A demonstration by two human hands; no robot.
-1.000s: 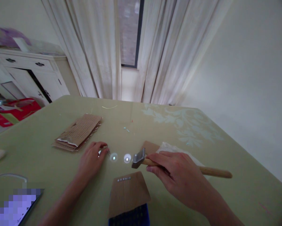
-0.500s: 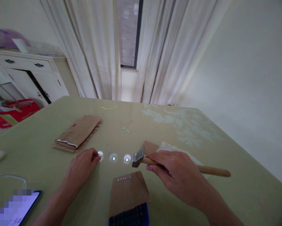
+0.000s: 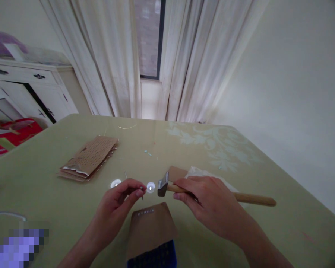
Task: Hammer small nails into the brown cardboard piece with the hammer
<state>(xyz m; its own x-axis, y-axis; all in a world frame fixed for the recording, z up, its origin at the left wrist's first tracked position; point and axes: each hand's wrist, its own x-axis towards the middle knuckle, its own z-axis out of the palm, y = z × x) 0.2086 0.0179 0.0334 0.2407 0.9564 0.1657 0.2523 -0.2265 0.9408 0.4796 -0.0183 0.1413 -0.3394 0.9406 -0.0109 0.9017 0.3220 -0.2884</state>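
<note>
My left hand [image 3: 122, 201] pinches a small nail [image 3: 142, 193] upright between thumb and fingertips, just above the far edge of a brown cardboard piece [image 3: 152, 230]. That cardboard lies over a dark blue box [image 3: 158, 257], and a row of several nail heads [image 3: 145, 212] shows along its far side. In my right hand [image 3: 209, 203] is a hammer [image 3: 163, 184], gripped on its wooden handle close to the metal head. The head points left, apart from the nail. Another nail [image 3: 125, 175] lies on the table behind my left hand.
Folded cardboard [image 3: 89, 156] rests at the left of the table. Behind the hammer are a flat brown piece [image 3: 177, 174] and clear plastic wrap [image 3: 196, 172]. A phone [image 3: 19, 245] and cable [image 3: 8, 214] lie front left. Round bright spots mark the tabletop.
My left hand has moved right from the left bright spot to near the cardboard's far edge, and a nail now shows in its fingers. My right hand with the hammer has barely moved.
</note>
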